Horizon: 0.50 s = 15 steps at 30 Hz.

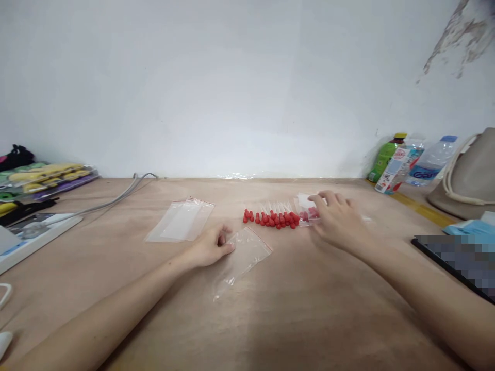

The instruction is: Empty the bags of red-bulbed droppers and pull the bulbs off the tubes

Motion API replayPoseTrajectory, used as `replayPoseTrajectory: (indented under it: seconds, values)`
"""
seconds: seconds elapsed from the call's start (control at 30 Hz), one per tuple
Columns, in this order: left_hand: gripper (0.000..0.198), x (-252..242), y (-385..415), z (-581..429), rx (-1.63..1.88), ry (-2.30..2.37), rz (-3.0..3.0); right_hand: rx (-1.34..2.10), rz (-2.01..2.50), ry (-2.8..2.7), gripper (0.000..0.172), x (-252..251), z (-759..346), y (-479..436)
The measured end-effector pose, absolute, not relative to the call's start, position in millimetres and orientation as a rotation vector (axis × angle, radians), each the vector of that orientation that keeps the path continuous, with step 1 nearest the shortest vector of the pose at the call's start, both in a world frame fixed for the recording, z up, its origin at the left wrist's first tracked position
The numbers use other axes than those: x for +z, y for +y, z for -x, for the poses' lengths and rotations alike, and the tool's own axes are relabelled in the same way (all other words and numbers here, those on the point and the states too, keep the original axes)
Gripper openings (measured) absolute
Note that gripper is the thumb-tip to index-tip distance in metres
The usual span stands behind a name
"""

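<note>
My left hand (211,246) rests on the wooden table (270,309), fingers curled and pinching the edge of a clear zip bag (243,255) with a red seal strip. My right hand (336,219) lies over a filled small bag (307,210) with red pieces inside, its fingers bent down onto it. A row of several droppers with red rubber bulbs (270,218) lies between the two hands, just left of the right hand.
A stack of empty clear bags (181,220) lies at the left. A grey cable (112,201) and coloured packets (46,178) sit far left. Bottles (402,162), a beige bag (472,178) and a dark phone (456,257) stand at the right.
</note>
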<state>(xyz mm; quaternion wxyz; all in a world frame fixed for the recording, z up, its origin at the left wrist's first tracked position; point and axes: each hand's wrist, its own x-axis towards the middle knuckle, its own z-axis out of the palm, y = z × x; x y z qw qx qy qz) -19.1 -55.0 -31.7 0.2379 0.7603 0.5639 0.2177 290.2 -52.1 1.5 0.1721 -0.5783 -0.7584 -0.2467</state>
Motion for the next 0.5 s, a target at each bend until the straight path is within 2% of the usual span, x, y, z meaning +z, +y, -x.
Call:
replayPoseTrajectory:
  seconds: [0.07, 0.13, 0.3, 0.5]
  values:
    - [0.028, -24, -52, 23, 0.525, 1.522, -2.025, -0.696, 1.942, -2.168, 0.038, 6, -305, -47]
    - [0.023, -15, -44, 31, 0.561, 1.552, -1.998, -0.623, 2.140, -2.200, 0.030, 7, -316, -43]
    - [0.019, 4, -13, 84, 0.818, 1.959, -1.918, -0.479, 2.271, -2.259, 0.025, 12, -324, -34]
    - [0.033, 3, 6, 143, 0.552, 2.405, -1.709, -0.476, 2.301, -2.190, 0.022, 30, -329, -35]
